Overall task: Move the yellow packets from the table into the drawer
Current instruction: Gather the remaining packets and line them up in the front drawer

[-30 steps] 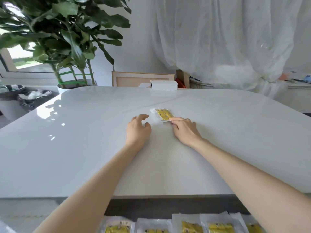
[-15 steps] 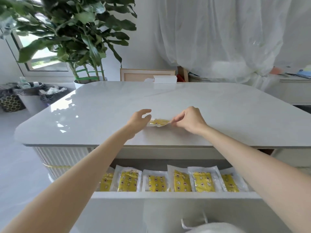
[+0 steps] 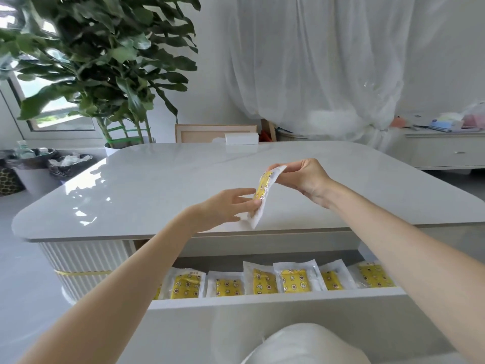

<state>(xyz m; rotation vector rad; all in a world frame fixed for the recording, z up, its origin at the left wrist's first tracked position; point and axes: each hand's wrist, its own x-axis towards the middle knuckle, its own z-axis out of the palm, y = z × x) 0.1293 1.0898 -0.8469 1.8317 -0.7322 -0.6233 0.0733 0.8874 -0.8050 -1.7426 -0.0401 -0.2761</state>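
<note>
One yellow packet (image 3: 264, 189) in a clear wrapper hangs edge-on above the white table (image 3: 157, 185), near its front edge. My right hand (image 3: 304, 177) pinches the packet's top corner. My left hand (image 3: 228, 208) touches its lower part with the fingertips, fingers mostly spread. Below the tabletop the drawer (image 3: 262, 302) stands pulled out. Several yellow packets (image 3: 262, 282) lie side by side in a row inside it.
A small white box (image 3: 241, 138) sits at the table's far edge. A large potted plant (image 3: 105, 74) stands at the back left, with bins (image 3: 52, 166) on the floor beside it. A white sideboard (image 3: 446, 151) is at the right, and curtains hang behind.
The packet has been lifted off the tabletop and turned upright between both hands. The camera has pulled back, so more of the open drawer shows.
</note>
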